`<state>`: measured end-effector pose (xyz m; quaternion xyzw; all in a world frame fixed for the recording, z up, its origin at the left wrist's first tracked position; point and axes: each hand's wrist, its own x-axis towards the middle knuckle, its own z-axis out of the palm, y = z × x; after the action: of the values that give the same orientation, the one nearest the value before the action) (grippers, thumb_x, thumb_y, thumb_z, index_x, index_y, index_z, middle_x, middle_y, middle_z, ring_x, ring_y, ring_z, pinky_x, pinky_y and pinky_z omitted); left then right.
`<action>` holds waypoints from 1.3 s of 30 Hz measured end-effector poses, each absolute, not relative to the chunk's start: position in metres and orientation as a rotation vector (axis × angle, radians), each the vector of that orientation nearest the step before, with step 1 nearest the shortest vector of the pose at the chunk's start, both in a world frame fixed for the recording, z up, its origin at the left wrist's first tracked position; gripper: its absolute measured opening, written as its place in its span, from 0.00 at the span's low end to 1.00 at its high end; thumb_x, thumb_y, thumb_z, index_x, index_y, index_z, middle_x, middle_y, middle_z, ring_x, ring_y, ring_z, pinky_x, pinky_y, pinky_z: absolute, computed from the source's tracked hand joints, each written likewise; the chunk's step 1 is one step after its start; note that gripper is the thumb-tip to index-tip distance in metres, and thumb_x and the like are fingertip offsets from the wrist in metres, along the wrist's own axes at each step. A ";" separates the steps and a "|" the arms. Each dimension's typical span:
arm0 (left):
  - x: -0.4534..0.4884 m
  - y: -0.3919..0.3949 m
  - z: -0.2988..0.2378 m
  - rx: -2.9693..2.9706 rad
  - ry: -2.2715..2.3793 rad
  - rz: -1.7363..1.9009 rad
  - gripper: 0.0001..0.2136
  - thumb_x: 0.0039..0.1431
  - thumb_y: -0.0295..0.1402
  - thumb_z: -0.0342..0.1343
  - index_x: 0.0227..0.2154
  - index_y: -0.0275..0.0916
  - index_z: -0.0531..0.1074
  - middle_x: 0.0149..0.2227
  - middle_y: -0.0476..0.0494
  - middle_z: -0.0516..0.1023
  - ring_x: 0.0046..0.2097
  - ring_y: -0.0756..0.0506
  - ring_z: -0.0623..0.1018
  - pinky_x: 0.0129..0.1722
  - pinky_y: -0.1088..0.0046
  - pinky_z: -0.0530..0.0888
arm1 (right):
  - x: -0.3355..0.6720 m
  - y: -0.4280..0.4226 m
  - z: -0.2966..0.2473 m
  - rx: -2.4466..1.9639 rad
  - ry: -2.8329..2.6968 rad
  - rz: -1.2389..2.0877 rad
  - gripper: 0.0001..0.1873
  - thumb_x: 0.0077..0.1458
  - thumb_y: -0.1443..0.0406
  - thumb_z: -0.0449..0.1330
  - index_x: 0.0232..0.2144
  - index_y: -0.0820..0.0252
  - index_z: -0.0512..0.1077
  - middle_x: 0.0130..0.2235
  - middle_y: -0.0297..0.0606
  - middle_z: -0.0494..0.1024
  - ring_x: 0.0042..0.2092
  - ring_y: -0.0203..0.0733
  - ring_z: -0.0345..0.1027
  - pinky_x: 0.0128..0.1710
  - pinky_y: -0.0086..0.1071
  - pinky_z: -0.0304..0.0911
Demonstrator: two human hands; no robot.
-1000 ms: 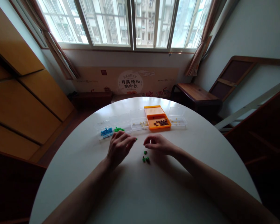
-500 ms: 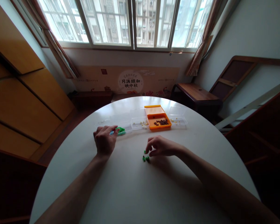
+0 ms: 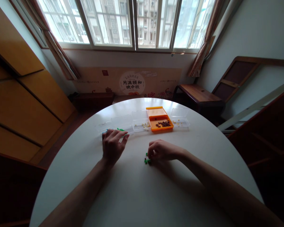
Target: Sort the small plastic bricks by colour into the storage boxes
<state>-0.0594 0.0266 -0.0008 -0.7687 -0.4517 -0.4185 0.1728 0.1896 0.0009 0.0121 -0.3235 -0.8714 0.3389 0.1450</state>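
Just below and right of the frame's centre, a few small green pieces (image 3: 146, 161) sit in a loose, tight group on the worktop, two side by side in front and one just behind. Reddish-brown shows at the top of the front left one. The right hand (image 3: 164, 149) is curled at their right edge, its fingers hiding part of the group; whether they grip one cannot be told. Left of centre, a clear box (image 3: 130, 128) lies with its lid open, holding more green bits (image 3: 120, 129), partly hidden behind the left hand (image 3: 113, 145).
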 end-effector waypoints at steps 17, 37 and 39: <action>-0.053 0.021 0.002 -2.230 -1.165 -1.187 0.02 0.57 0.31 0.60 0.30 0.42 0.76 0.29 0.50 0.79 0.35 0.45 0.73 0.40 0.65 0.64 | 0.186 -0.003 0.014 -0.907 -2.520 0.966 0.06 0.47 0.67 0.66 0.32 0.59 0.78 0.32 0.32 0.72 0.32 0.32 0.65 0.33 0.25 0.58; -0.039 0.001 0.012 -2.570 -0.629 -1.175 0.10 0.52 0.29 0.63 0.38 0.42 0.73 0.32 0.49 0.78 0.37 0.46 0.71 0.39 0.66 0.66 | 0.180 0.009 0.010 -0.958 -1.866 1.233 0.06 0.47 0.65 0.66 0.27 0.63 0.76 0.24 0.31 0.69 0.25 0.29 0.57 0.25 0.25 0.53; -0.037 -0.001 0.012 -2.584 -0.585 -1.142 0.11 0.53 0.29 0.62 0.40 0.42 0.72 0.32 0.49 0.78 0.37 0.46 0.71 0.39 0.66 0.65 | 0.177 0.008 0.010 -0.979 -1.787 1.292 0.08 0.47 0.63 0.66 0.27 0.64 0.76 0.22 0.29 0.68 0.24 0.29 0.56 0.24 0.25 0.51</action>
<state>-0.0372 -0.0014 0.0123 -0.8882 -0.2011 -0.3927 0.1280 0.1770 0.0082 0.0101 -0.3791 -0.6919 0.5005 0.3565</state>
